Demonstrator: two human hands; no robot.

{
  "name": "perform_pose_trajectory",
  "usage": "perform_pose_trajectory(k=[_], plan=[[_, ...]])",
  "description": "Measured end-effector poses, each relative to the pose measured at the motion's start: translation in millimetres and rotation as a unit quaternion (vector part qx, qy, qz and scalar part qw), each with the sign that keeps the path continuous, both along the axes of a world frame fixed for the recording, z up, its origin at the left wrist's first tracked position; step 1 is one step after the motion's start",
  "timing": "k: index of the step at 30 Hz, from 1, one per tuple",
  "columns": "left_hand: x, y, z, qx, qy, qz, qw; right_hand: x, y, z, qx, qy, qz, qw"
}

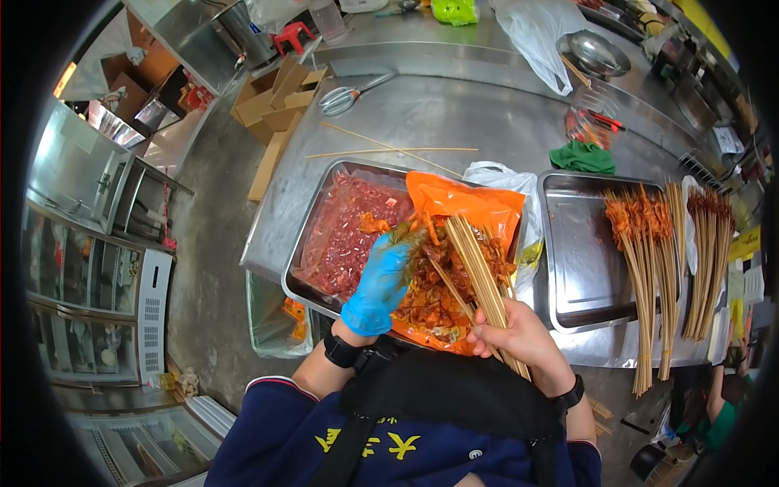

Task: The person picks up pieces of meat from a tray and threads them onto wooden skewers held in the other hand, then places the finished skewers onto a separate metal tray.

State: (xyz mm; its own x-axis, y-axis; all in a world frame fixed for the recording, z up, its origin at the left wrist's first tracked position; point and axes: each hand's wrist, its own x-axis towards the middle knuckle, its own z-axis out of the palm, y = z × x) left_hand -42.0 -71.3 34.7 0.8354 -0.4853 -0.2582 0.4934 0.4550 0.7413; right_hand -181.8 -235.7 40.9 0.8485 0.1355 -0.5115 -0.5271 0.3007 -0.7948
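My left hand (380, 272), in a blue glove smeared with sauce, is closed on a piece of marinated meat (420, 235). Bare, my right hand (515, 331) grips a bundle of bamboo skewers (477, 264); one skewer (450, 286) slants apart from the rest towards the gloved fingers. Its tip is hidden there. Below both hands, red-brown marinated meat pieces (430, 304) lie in an opened orange bag (466, 199). Beside that bag, raw red diced meat (349, 227) fills the left part of a metal tray (294, 280).
A second metal tray (588, 316) stands at right, with loaded meat skewers (641, 227) along its right side and darker skewers (707, 219) beyond. Loose skewers (398, 150), a whisk (341, 99) and a green cloth (583, 157) lie behind. A lined bin (268, 316) stands at left.
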Motion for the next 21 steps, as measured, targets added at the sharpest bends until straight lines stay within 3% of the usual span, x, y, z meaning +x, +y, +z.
perform_pose_trajectory(k=[2,5,11,18,21], plan=[[6,-4,-12,0.020,-0.105,-0.011,0.994,0,0,1,0.000,0.000,0.006,1.000],[18,3,-33,0.013,-0.086,0.014,0.996,0,0,5,-0.021,0.000,0.013,1.000],[11,4,-24,-0.008,-0.067,0.078,0.995,-1,1,5,-0.017,0.008,0.004,1.000],[2,1,-8,-0.018,-0.052,0.021,0.998,0,2,8,-0.037,0.011,-0.015,0.999],[0,3,-9,-0.029,-0.096,0.025,0.995,-1,3,8,-0.034,0.009,-0.040,0.999]])
